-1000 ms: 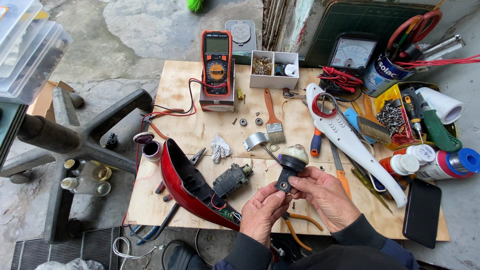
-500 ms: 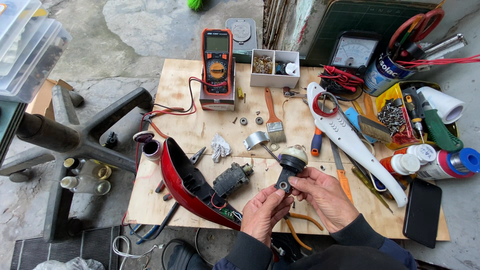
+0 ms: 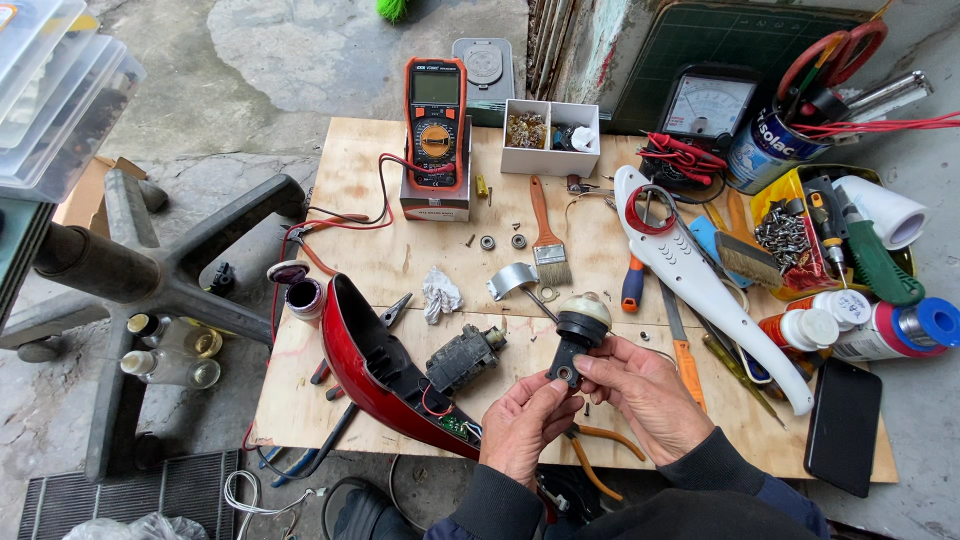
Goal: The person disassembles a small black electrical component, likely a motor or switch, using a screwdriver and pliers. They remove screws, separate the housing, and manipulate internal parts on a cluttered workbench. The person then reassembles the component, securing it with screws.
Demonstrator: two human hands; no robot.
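Both my hands hold a small black part with a rounded cream cap [image 3: 578, 333] above the wooden board [image 3: 380, 250]. My left hand [image 3: 522, 425] pinches its lower black end from below. My right hand [image 3: 642, 392] grips it from the right, thumb near the round hole at the bottom. A red curved housing shell [image 3: 385, 375] with wires and a green circuit board lies just left of my left hand. A small dark motor [image 3: 462, 357] rests beside the shell.
A red multimeter [image 3: 435, 125] stands at the back with leads. A paintbrush [image 3: 545, 240], metal clamp [image 3: 512, 280], white housing half [image 3: 700, 280], orange pliers [image 3: 595, 455], phone [image 3: 845, 425], bottles and a screw tray lie around. An office-chair base [image 3: 130, 270] stands left.
My hands have turned the black part slightly, and it sits a little lower. Nothing else on the board has moved.
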